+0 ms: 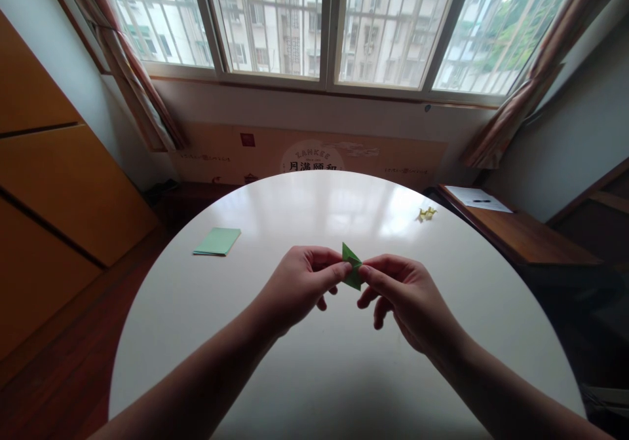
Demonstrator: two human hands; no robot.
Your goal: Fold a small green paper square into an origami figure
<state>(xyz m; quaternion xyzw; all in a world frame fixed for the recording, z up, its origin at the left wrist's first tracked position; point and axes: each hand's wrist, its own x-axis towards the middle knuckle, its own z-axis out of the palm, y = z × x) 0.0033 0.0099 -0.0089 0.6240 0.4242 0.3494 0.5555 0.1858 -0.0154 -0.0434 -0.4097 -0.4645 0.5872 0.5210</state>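
Observation:
Between my two hands, above the white table, is a small piece of folded green paper [352, 279] with pointed corners at top and bottom. My left hand [309, 276] pinches its left side between thumb and forefinger. From the other side, my right hand [398, 289] pinches the paper's right edge with thumb and forefinger, its remaining fingers loosely curled below. The thumbs hide part of the folds.
A stack of light green paper squares [219, 241] lies on the left of the round white table [314, 374]. Small yellow folded paper pieces [427, 213] sit at the back right. Beyond stands a brown side table [535, 237] with a white sheet [476, 199].

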